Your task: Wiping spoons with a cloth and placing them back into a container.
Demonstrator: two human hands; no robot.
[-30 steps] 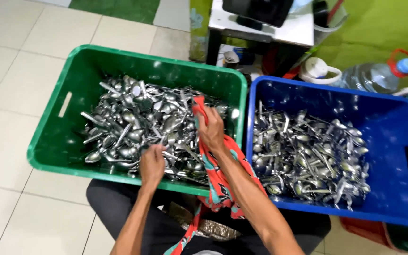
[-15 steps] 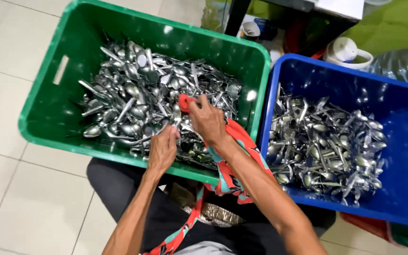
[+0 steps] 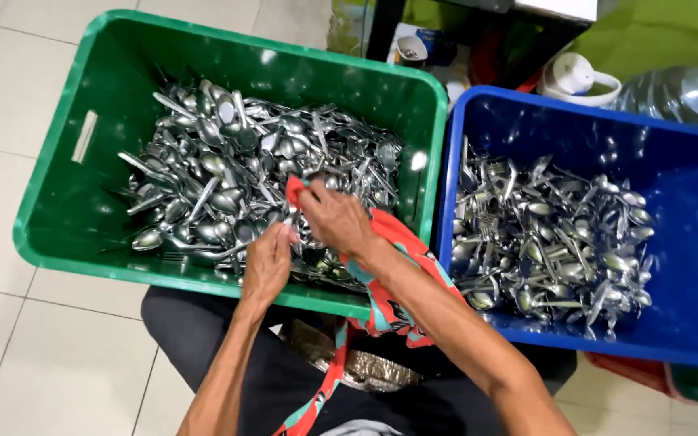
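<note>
A green crate on the left holds a heap of metal spoons and forks. Beside it, a blue crate holds another pile of cutlery. My right hand grips a red patterned cloth over the green crate's near right part; the cloth trails down over the rim to my lap. My left hand is closed close beside it, on a piece of cutlery that is mostly hidden by the fingers. The two hands almost touch.
White floor tiles lie to the left. Behind the crates stand a white lidded jug, a large clear water bottle and a dark table leg on green flooring. A foil-like tray lies on my lap.
My right hand with the cloth has come down and nearer to my left hand, low over the cutlery. The view has tilted down, so the crates sit higher in frame.
</note>
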